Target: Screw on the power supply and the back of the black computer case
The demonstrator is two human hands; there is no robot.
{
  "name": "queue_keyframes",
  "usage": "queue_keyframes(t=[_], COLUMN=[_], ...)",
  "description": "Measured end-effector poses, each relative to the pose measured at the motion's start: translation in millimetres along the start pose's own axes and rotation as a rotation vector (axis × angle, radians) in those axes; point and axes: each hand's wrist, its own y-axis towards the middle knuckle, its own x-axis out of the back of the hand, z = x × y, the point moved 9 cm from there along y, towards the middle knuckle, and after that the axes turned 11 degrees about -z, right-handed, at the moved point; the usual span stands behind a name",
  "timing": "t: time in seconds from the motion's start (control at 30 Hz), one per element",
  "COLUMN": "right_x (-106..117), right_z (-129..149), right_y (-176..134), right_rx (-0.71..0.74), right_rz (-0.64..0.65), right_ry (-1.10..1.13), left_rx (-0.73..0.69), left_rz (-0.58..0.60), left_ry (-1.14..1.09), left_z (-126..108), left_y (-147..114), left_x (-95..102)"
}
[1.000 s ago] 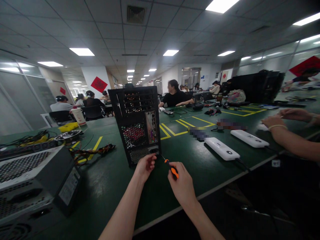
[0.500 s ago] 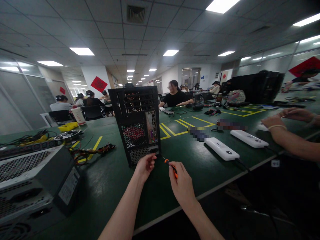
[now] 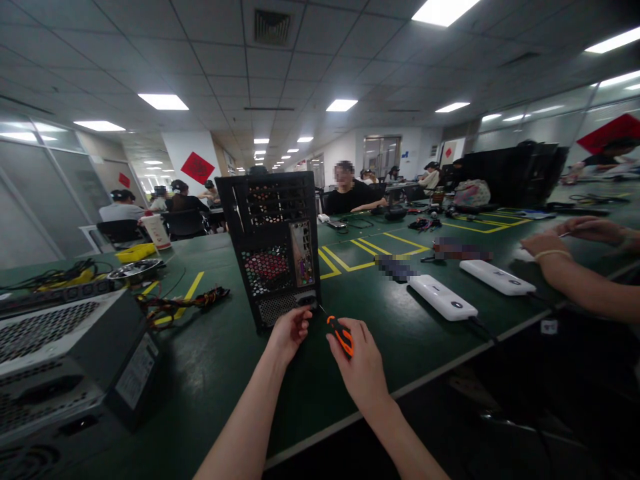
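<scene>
A black computer case [image 3: 273, 233] stands upright on the green table, its rear panel towards me. My right hand [image 3: 361, 363] grips an orange and black screwdriver [image 3: 342, 337]; its thin shaft points up and left at the lower right corner of the case. Close to that same corner is my left hand [image 3: 291, 335], with fingers curled and pressed together at the bottom edge of the rear panel. Whether anything small is between those fingertips is hidden.
At the left are a grey power supply [image 3: 65, 367], bundled cables [image 3: 193, 301], a metal dish [image 3: 134, 269] and a paper cup [image 3: 157, 231]. Two white power banks [image 3: 444, 298] lie to the right. A co-worker's hands [image 3: 560, 247] are at the far right; another person sits opposite.
The screwdriver has shifted slightly left, with more of its handle showing as my right fingers loosen and extend around it. My left hand stays nearly still. The person opposite has turned their head.
</scene>
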Motion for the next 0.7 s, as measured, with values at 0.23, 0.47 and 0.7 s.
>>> queue_keyframes(t=[0.23,0.47,0.7], right_x=[-2.8,-1.3,1.8], right_z=[-11.7,-8.5,-1.6], right_y=[-3.1,-3.3,-1.2], right_rx=[-0.116,-0.021,-0.001], right_rz=[0.000,-0.033,-0.015], right_ry=[0.043,-0.040,0.008], left_rx=[0.073,0.067,0.092], left_rz=[0.073,0.141,0.085], left_ry=[-0.055,-0.192,-0.245], left_z=[9.8,12.8,15.0], left_y=[-4.3,-7.4,-6.3], left_x=[-12.0,-31.8,-26.0])
